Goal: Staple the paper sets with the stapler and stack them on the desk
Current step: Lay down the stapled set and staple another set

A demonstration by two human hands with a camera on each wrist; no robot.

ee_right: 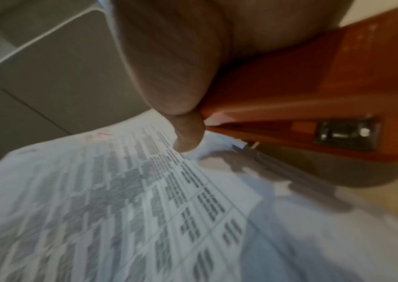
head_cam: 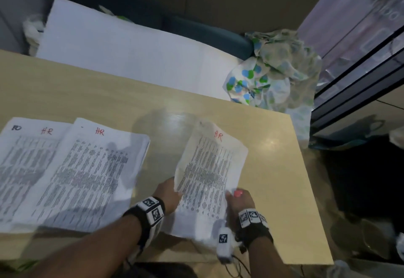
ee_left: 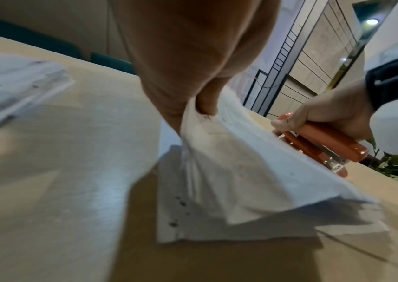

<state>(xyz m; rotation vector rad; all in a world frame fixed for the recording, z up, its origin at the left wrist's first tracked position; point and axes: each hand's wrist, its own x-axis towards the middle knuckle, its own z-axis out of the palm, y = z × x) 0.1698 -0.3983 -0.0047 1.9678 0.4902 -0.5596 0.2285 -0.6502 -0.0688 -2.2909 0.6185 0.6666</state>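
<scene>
Both forearms are reaching in from the near edge, each wrist wearing a black band with white coded marker blocks. Left hand [head_cam: 169, 192] is pinching the left edge of a white printed paper set marked in red at the top [head_cam: 209, 168], thumb and fingers closed on the sheets, which are bowing upward in the left wrist view [ee_left: 236, 156]. Right hand [head_cam: 239, 201] is gripping an orange plastic stapler [ee_left: 323, 141] at the right edge of the same set; its fingers are wrapping round the stapler body, and the right wrist view is showing the orange stapler [ee_right: 313, 95] just above the printed sheet [ee_right: 120, 200]. Whether the stapler is biting the paper cannot be told. Lower sheets of the set are lying flat on the pale wooden desk [head_cam: 273, 179] beneath the hands. To the left of the left hand, two overlapping piles of white printed sheets with red lettering [head_cam: 72, 172] are lying on the desk. Beyond the hands, past the far desk edge, a crumpled patterned cloth with blue and green spots [head_cam: 271, 69] is sitting beside a large white board [head_cam: 122, 48].
</scene>
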